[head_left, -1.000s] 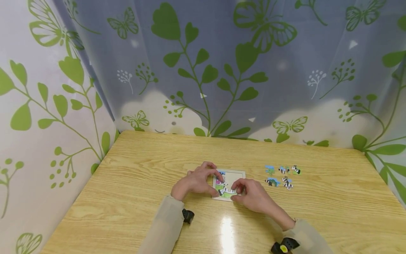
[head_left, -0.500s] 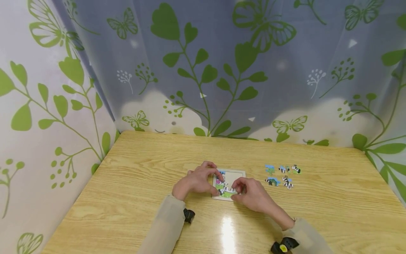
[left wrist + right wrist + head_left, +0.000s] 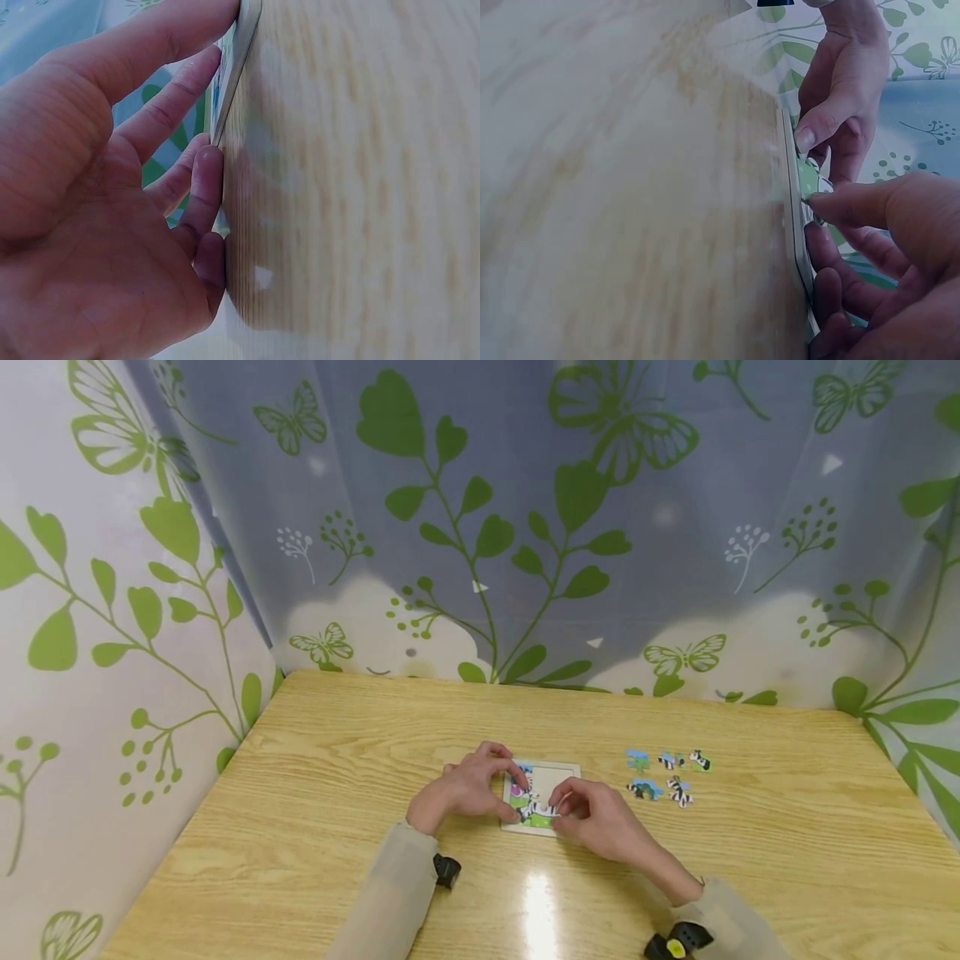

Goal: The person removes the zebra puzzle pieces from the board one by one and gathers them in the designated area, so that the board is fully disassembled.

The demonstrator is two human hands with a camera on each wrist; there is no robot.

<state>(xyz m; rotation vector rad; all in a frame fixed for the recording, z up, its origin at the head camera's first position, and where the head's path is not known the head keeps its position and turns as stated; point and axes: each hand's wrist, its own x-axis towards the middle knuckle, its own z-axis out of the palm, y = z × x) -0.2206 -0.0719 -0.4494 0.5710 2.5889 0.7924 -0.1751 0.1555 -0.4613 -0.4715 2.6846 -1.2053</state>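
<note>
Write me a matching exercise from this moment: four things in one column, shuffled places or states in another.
Things
1. left grip
2. right grip
3. five loose pieces
4. puzzle tray

Places, states
A. partly filled, pale rim
B. at the tray's near right corner
C. on the table, right of the tray
D. at the tray's left side

Pairs: 1-D, 2-B, 3-C, 4-A

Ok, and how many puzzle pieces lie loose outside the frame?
5, right of the frame: a back-left piece, a back-middle piece, a back-right piece, a front-left piece and a front-right piece. The left hand and right hand could hide another.
</note>
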